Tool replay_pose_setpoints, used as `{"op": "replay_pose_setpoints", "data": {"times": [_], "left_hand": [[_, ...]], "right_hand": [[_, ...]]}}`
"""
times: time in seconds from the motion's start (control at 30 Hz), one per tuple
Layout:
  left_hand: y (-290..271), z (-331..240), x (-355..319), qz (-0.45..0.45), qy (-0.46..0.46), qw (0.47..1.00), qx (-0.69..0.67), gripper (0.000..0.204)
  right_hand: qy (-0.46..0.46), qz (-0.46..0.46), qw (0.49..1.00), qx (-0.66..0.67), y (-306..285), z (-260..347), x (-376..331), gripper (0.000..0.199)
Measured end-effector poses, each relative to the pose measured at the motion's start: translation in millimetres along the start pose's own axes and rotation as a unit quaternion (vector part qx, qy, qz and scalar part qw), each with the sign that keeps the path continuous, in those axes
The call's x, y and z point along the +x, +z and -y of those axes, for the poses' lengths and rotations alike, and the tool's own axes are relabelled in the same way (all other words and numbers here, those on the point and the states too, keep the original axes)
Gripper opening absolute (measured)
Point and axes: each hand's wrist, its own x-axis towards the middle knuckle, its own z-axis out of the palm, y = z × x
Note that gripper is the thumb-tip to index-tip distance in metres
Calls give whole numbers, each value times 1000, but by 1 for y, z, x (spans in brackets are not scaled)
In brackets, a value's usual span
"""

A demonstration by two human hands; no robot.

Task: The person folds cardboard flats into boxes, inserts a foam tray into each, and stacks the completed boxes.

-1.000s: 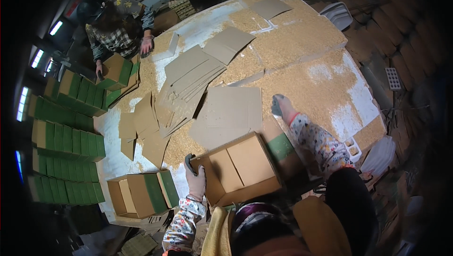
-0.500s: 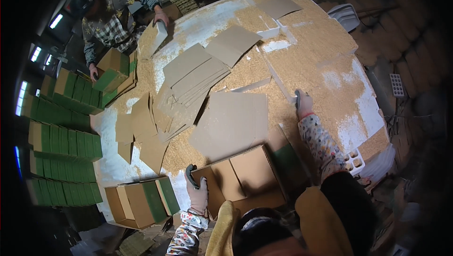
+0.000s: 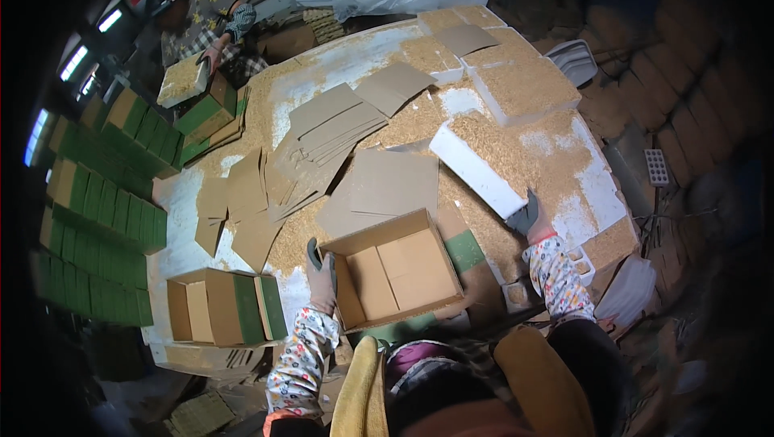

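In front of me stands an open cardboard box (image 3: 403, 272), its bare floor seen from above. My left hand (image 3: 323, 280), gloved, grips its left wall, the thumb and fingers over the rim. A white foam slab (image 3: 479, 172) rises at an angle to the right of the box, its top covered in golden shavings. My gloved right hand (image 3: 532, 219) is closed around the slab's near end; some fingers are hidden beneath it. Close to the box lie flat cardboard sheets (image 3: 395, 183). Another open box (image 3: 218, 304) stands at the left.
Shavings-covered slabs (image 3: 524, 86) fill the table's far right. More cardboard sheets (image 3: 326, 122) lie mid-table. Green-and-brown boxes (image 3: 105, 211) are stacked along the left. At the far left, a co-worker's hand (image 3: 214, 56) holds a similar slab (image 3: 182, 81) above a box.
My right hand has lifted the slab's near end, tilting it off the table. The box in my left hand has shifted slightly left. The co-worker's slab has moved left over a box.
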Motion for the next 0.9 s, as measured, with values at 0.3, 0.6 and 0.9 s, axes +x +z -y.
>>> {"op": "replay_pose_setpoints", "data": {"times": [0.3, 0.6, 0.9], "left_hand": [[88, -75, 54, 50, -225, 917, -326, 35], [40, -20, 81, 209, -185, 926, -256, 61], [29, 47, 182, 237, -21, 940, 243, 42]], "right_hand": [[-298, 283, 275, -869, 106, -4, -156, 37], [-26, -49, 690, -722, 55, -107, -111, 18], [-331, -115, 631, -692, 30, -153, -106, 39]]}}
